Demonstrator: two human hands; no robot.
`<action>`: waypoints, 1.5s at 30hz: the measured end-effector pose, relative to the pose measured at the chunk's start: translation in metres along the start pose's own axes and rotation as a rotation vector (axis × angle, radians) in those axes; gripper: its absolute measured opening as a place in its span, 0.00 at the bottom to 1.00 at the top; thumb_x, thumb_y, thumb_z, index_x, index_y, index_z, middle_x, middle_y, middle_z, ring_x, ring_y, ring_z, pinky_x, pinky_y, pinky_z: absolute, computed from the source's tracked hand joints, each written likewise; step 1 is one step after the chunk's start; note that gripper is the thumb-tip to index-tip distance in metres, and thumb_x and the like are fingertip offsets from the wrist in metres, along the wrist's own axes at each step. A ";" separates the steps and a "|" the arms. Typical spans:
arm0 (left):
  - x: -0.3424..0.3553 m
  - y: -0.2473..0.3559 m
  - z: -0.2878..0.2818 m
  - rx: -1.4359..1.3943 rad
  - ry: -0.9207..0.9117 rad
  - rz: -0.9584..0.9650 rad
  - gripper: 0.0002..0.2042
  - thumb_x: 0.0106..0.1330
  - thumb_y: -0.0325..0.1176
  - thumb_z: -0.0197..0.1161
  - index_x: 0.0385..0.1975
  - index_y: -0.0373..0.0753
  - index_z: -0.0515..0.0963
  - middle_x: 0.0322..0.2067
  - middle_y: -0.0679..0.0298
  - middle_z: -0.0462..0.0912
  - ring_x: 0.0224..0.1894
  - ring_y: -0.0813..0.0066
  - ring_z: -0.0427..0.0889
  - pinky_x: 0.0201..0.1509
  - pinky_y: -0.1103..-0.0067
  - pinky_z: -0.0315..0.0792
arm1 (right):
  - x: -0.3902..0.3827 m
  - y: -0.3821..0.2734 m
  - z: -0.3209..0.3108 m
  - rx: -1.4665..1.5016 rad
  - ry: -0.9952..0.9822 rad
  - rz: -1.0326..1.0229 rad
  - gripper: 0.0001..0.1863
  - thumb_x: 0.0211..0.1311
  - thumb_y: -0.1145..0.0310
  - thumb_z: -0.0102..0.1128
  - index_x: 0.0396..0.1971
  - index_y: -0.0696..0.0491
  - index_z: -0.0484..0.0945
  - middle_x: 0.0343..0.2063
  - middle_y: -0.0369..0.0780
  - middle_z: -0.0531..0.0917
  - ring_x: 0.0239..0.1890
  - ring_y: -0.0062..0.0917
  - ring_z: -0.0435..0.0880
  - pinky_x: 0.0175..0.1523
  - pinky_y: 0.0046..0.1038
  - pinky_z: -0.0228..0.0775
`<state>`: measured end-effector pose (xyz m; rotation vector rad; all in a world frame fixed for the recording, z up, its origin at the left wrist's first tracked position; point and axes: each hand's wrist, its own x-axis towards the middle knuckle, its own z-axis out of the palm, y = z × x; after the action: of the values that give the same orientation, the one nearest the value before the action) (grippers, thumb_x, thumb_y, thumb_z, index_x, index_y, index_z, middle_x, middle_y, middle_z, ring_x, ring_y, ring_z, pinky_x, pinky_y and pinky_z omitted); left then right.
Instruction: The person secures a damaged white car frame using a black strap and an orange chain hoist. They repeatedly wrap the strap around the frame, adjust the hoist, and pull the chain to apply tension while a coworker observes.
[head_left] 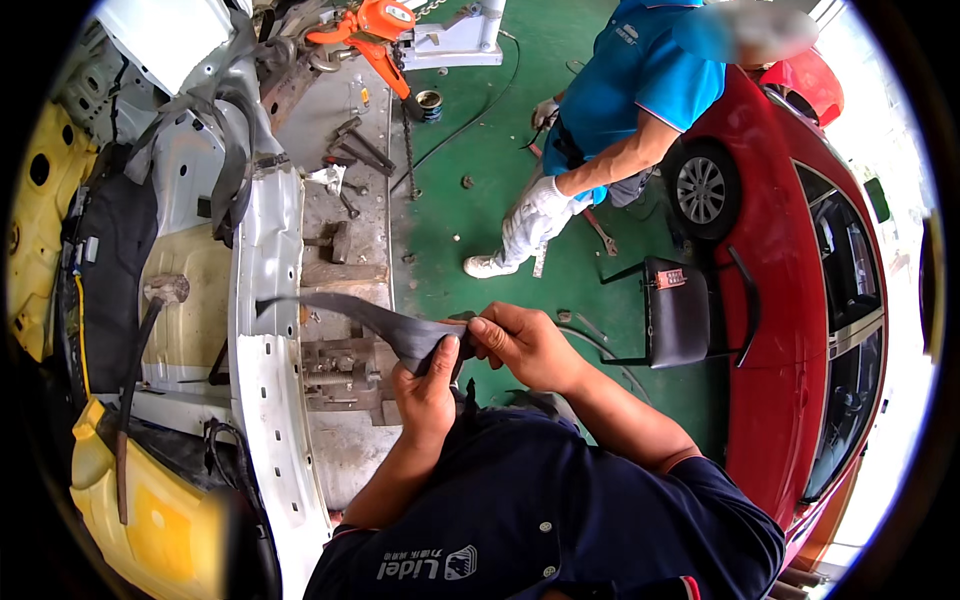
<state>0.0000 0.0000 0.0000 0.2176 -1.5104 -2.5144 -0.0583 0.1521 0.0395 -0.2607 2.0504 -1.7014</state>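
Observation:
A dark grey flexible strip [385, 325] is held in front of my chest, its kind not clear. It is wide near my hands and tapers to a thin end over the white car body sill [262, 345] on the left. My left hand [428, 395] pinches the wide part, thumb on top. Close beside it, my right hand [522, 345] has its thumb and curled fingers closed on the bunched end of the strip. On the car floor to the left lies a long-handled hammer [167, 288].
Beyond the sill, a grey bench carries hammers [365, 150] and clamps [345, 375]. An orange chain hoist [370, 25] and a can [429, 104] are farther off. A co-worker in a blue shirt [640, 80] and white gloves stands ahead. To the right are a black chair [675, 330] and a red car [775, 370].

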 end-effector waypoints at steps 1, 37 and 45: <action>-0.002 -0.002 0.003 -0.043 0.009 -0.021 0.11 0.74 0.32 0.61 0.47 0.30 0.81 0.41 0.63 0.85 0.42 0.78 0.81 0.49 0.79 0.73 | -0.003 0.002 -0.003 0.041 -0.010 0.003 0.14 0.73 0.61 0.61 0.33 0.57 0.78 0.24 0.35 0.81 0.26 0.17 0.77 0.35 0.23 0.72; 0.065 0.021 0.013 -0.199 0.165 -0.112 0.11 0.72 0.32 0.62 0.45 0.32 0.82 0.42 0.62 0.86 0.42 0.76 0.84 0.48 0.79 0.76 | 0.070 -0.021 -0.032 -0.305 -0.044 -0.384 0.23 0.58 0.69 0.73 0.53 0.56 0.77 0.37 0.42 0.82 0.34 0.29 0.82 0.40 0.30 0.77; 0.055 -0.009 0.015 0.028 0.156 -0.150 0.14 0.74 0.37 0.61 0.45 0.30 0.82 0.40 0.65 0.85 0.40 0.80 0.82 0.43 0.82 0.75 | 0.068 -0.014 -0.031 -0.674 0.087 -0.723 0.21 0.49 0.70 0.75 0.45 0.58 0.83 0.39 0.44 0.81 0.41 0.39 0.80 0.45 0.37 0.76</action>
<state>-0.0573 0.0034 -0.0023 0.5369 -1.5194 -2.5209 -0.1337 0.1473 0.0415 -1.2879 2.7445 -1.2754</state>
